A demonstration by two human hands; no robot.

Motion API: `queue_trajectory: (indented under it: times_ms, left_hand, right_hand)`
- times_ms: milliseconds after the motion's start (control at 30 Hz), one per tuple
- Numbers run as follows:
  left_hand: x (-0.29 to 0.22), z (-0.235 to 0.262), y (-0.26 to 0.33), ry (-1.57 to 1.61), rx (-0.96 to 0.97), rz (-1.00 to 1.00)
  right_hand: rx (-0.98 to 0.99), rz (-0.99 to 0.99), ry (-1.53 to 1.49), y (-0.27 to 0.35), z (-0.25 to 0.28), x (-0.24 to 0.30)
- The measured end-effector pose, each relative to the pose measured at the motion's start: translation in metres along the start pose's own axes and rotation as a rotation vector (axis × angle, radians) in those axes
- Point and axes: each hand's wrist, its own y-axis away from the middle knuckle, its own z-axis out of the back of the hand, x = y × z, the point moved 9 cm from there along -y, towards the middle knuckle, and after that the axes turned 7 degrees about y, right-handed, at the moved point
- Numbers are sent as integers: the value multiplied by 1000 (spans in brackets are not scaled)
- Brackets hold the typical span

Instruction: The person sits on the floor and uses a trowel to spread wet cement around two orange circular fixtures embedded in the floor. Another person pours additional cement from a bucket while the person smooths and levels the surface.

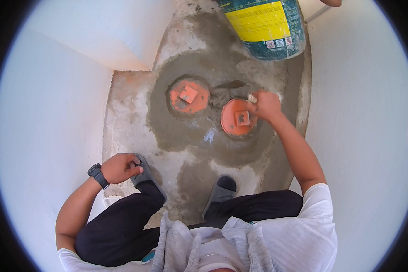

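My right hand [266, 105] is closed around the pale handle end of a small trowel [231, 85]. The trowel's dark pointed blade lies flat against grey mortar [221, 96] between two round orange pipe caps. One cap [230, 125], with a raised square knob, lies just below my right hand. The other cap [196, 105], smeared with mortar, sits further left in a ring of wet mortar. Near my left foot, my left hand [121, 167] hangs with its fingers loosely bent and thumb apart, holding nothing. A dark watch [98, 176] is on that wrist.
A teal bucket with a yellow label [258, 22] stands at the far right. White walls [54, 104] enclose the narrow concrete floor [127, 113], with a corner jutting in at left. Part of another person [332, 2] shows at the top edge. My slippered feet [221, 192] are in front of me.
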Motion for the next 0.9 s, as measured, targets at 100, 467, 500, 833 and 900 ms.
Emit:
queue_trajectory:
  times_ms: [100,467,500,833,900]
  left_hand:
    - [-1,0,-1,4,-6,2]
    - [-1,3,0,55,23,32]
    - [-1,3,0,73,20,32]
    - [-2,1,-4,13,32,-2]
    - [-1,0,-5,14,41,7]
  right_hand:
    - [-21,78,41,-2,5,2]
    - [-163,248,-56,-4,33,-15]
    - [-81,232,13,-4,28,-23]
    - [102,210,207,-13,5,-22]
    - [100,193,234,-19,12,-18]
